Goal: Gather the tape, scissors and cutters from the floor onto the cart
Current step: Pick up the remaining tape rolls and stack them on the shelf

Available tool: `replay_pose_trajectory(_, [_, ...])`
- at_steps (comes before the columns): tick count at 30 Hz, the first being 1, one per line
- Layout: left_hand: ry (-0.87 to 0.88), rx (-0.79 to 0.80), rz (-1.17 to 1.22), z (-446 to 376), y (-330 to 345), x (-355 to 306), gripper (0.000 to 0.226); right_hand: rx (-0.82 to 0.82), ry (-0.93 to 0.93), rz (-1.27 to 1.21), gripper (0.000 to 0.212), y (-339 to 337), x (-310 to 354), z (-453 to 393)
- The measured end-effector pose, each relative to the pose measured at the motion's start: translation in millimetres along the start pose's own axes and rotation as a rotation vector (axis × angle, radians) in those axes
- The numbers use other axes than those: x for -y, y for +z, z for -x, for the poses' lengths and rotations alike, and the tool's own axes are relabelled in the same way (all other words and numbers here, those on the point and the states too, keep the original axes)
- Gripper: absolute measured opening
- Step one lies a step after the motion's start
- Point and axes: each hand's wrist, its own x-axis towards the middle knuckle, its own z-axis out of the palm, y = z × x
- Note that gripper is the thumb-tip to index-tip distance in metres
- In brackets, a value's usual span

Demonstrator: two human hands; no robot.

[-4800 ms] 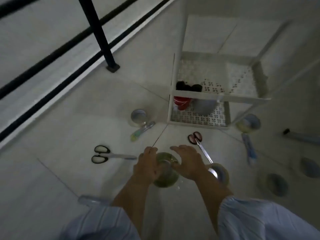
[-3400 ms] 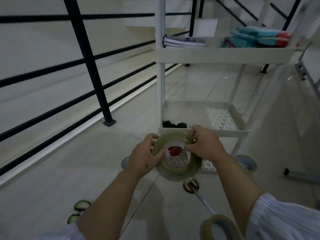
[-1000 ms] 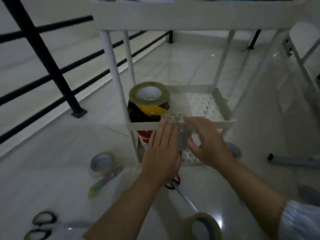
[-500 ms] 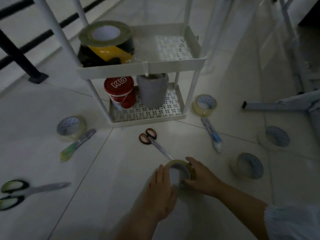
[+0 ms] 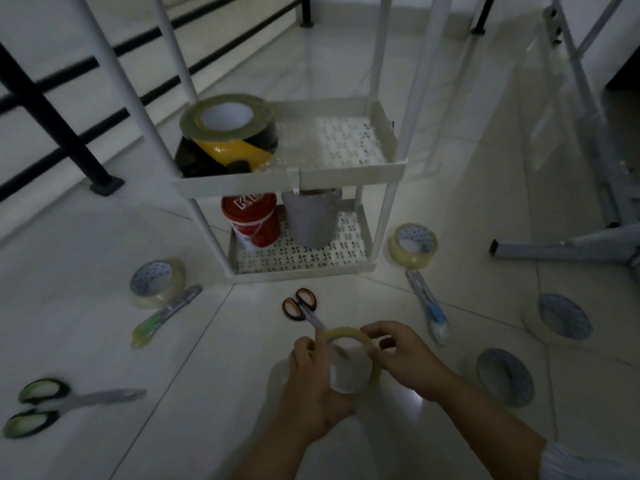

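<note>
My left hand [image 5: 313, 382] and my right hand [image 5: 401, 355] both grip a clear tape roll [image 5: 349, 362], held just above the floor in front of the white cart [image 5: 388, 168]. On the cart's middle shelf a greenish tape roll [image 5: 225, 116] sits on a yellow-black roll [image 5: 235, 150]. Red-handled scissors [image 5: 301, 306] lie between my hands and the cart. On the floor lie a tape roll [image 5: 157, 284] with a green cutter [image 5: 166, 315] at left, green-handled scissors [image 5: 59, 405] at far left, and a tape roll [image 5: 414, 244] with a blue cutter [image 5: 427, 310] at right.
Two more tape rolls [image 5: 504, 375] [image 5: 561, 320] lie at the right. A red can [image 5: 254, 218] and a grey container [image 5: 311, 218] stand on the cart's bottom shelf. A black railing [image 5: 62, 126] runs along the left; a grey metal frame [image 5: 568, 247] stands at right.
Both hands came down from the cart's shelf to the floor, closed on the clear tape roll and have lifted it slightly.
</note>
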Motion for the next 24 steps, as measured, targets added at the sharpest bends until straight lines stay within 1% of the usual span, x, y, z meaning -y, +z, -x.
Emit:
replay_pose_trajectory(2, [0.030,-0.069,0.025,-10.4,-25.5,-12.5,0.116,-0.017,-0.018,-0.065,0.015,-11.1,24.8,-10.3])
replay_pose_trajectory(5, [0.155,-0.166,-0.031,-19.5,-73.5,-31.0,0.106,-0.023,-0.070,-0.151,0.014,-30.6,68.4,-17.9])
replay_pose_trajectory(8, [0.311,-0.237,-0.128,-22.1,-123.6,-50.7,0.108,-0.030,-0.160,-0.160,0.013,-57.0,115.9,-13.3])
replay_pose_trajectory(12, [0.463,-0.233,-0.163,-21.3,-178.4,-85.4,0.108,0.024,-0.261,-0.134,0.015,-96.7,177.9,-6.1])
replay_pose_trajectory(14, [0.521,-0.238,-0.151,-25.3,-200.0,-98.7,0.110,0.005,-0.314,-0.149,0.017,-109.3,200.2,-6.7])
replay_pose_trajectory(17, [0.586,-0.310,-0.135,-35.5,-226.9,-109.5,0.112,-0.029,-0.329,-0.205,0.028,-116.0,230.4,-16.6])
replay_pose_trajectory(19, [0.587,-0.368,-0.131,-52.0,-240.0,-109.2,0.110,-0.089,-0.332,-0.218,0.029,-112.3,251.4,-28.3])
replay_pose_trajectory(21, [0.572,-0.375,-0.079,-69.2,-248.1,-106.3,0.102,-0.216,-0.334,-0.193,0.020,-102.2,270.2,-42.2])
replay_pose_trajectory(22, [0.564,-0.369,-0.062,-77.2,-250.6,-104.4,0.094,-0.293,-0.327,-0.154,0.019,-95.2,279.6,-49.1])
replay_pose_trajectory(24, [0.538,-0.355,-0.034,-86.7,-254.8,-101.7,0.081,-0.439,-0.315,-0.030,0.027,-80.9,296.4,-60.7])
